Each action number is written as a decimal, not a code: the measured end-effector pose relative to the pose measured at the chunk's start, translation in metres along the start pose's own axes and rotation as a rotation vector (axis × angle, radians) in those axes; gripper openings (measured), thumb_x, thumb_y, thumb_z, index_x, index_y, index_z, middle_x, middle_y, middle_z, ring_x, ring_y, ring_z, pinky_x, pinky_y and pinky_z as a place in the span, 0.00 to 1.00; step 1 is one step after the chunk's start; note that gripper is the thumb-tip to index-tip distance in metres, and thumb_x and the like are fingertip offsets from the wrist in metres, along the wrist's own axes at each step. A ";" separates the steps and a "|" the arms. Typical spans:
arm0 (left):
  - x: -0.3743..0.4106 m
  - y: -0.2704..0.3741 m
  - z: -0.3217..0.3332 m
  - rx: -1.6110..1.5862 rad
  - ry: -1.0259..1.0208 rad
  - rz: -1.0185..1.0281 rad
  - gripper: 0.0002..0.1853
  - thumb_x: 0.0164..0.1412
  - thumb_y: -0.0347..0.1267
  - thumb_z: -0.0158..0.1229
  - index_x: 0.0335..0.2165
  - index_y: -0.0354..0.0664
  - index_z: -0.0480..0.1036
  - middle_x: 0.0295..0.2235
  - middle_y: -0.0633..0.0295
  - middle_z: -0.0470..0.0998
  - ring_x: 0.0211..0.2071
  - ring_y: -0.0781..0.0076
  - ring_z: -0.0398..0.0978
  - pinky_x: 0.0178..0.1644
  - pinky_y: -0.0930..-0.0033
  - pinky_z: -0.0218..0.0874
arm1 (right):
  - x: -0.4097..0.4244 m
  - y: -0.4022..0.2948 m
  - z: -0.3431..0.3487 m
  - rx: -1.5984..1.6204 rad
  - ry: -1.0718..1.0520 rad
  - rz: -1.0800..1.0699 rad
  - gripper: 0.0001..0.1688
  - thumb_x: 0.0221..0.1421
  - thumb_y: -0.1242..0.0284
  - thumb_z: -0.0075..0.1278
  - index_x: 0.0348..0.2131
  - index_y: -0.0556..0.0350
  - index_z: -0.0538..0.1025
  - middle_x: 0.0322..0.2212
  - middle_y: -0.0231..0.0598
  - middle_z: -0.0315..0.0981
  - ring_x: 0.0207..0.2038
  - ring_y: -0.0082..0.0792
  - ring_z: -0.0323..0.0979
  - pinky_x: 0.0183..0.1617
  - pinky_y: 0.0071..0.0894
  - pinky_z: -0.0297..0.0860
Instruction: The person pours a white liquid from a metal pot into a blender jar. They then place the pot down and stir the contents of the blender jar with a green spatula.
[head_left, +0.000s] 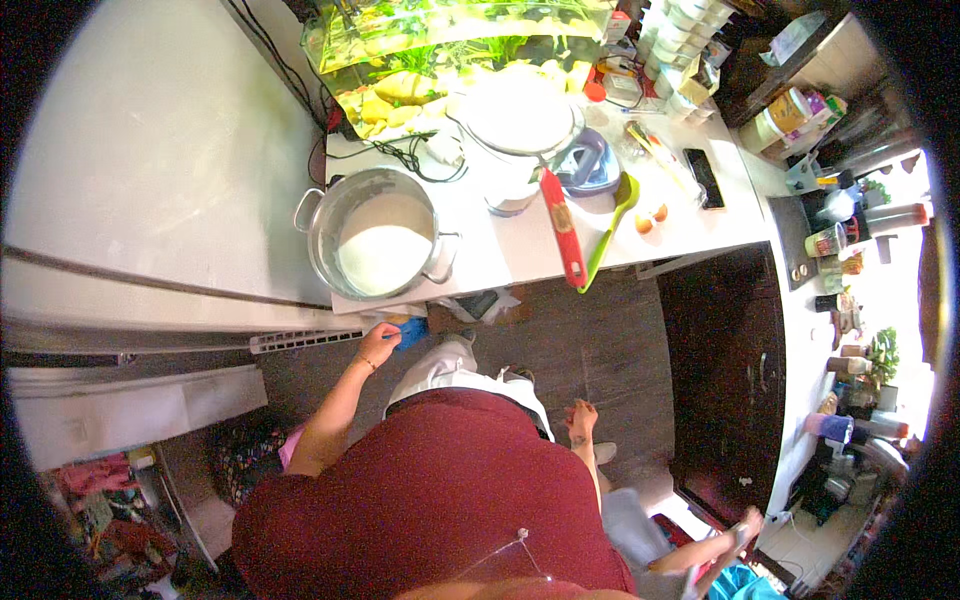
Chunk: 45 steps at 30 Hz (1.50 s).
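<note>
My left hand (381, 343) grips the edge of a blue item (411, 334), perhaps a cloth or bag, just below the counter's left front corner. My right hand (582, 420) hangs over the floor at my side, its fingers curled; I cannot tell whether anything is in it. On the white counter (487, 262) stands a two-handled metal pot (382, 244) with a pale content. To its right are a red-handled utensil (562, 229), a green spoon (615, 225), a blue-grey plastic container (592, 165) and eggshells (651, 217).
An aquarium (450, 67) stands behind the counter items, with black cables (409, 154) nearby. A phone (703, 178) lies at the right, below stacked containers (686, 45). A dark cabinet (724, 375) is on the right. Another person's arm (701, 551) shows at the lower right.
</note>
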<state>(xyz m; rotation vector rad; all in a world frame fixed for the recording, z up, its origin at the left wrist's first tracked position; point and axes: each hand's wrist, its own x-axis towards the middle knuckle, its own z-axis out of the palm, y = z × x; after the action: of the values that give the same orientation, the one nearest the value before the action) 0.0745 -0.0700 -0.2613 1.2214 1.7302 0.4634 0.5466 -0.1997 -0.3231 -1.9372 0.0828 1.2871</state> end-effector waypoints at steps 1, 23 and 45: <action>-0.001 0.012 -0.012 -0.006 -0.018 0.022 0.14 0.49 0.34 0.55 0.34 0.38 0.69 0.34 0.58 0.73 0.37 0.67 0.71 0.41 0.69 0.61 | -0.005 -0.002 0.015 -0.053 -0.001 -0.043 0.10 0.50 0.69 0.46 0.32 0.55 0.67 0.16 0.36 0.66 0.13 0.26 0.62 0.12 0.27 0.61; 0.108 -0.078 -0.051 -0.502 -0.443 0.012 0.11 0.49 0.24 0.55 0.33 0.36 0.66 0.31 0.56 0.72 0.30 0.72 0.70 0.32 0.72 0.66 | -0.102 0.001 0.089 -0.350 0.329 -0.088 0.13 0.44 0.70 0.44 0.31 0.59 0.71 0.21 0.42 0.72 0.21 0.33 0.71 0.21 0.31 0.69; -0.192 0.008 0.271 0.957 -1.067 0.823 0.24 0.42 0.31 0.55 0.40 0.31 0.65 0.37 0.52 0.71 0.38 0.64 0.69 0.43 0.68 0.61 | -0.398 0.522 -0.061 0.644 0.953 0.298 0.14 0.46 0.66 0.45 0.32 0.56 0.70 0.23 0.35 0.70 0.24 0.29 0.68 0.24 0.30 0.65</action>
<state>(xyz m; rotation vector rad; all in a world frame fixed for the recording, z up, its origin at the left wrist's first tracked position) 0.3207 -0.2895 -0.2980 2.2685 0.3942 -0.6090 0.1650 -0.7360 -0.2916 -1.8014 1.1406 0.3020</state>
